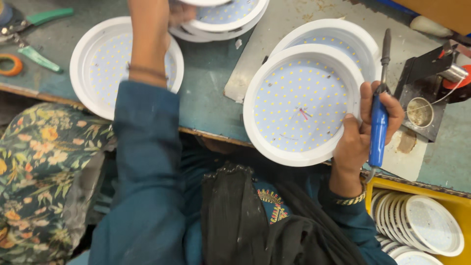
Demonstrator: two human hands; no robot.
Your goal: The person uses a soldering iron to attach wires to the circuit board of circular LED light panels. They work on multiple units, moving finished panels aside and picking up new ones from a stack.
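Our right hand (pixel 365 130) is closed around a blue-handled soldering iron (pixel 379 122), tip up, while its thumb presses the rim of a round white LED lamp (pixel 300 105) at the bench (pixel 211 93) edge. Small red wires show at the lamp's middle. A second lamp (pixel 338 37) lies just behind it, partly covered. Our left hand (pixel 179 12) reaches up to a stack of lamps (pixel 223 19) at the top edge; we cannot tell how firmly it holds. Under that forearm sits another lamp (pixel 100 61). Right of the iron stands a black stand (pixel 422 93) with a small tin. A yellow crate (pixel 461 206) holds more lamps. Green-handled pliers (pixel 29 34) lie far left.
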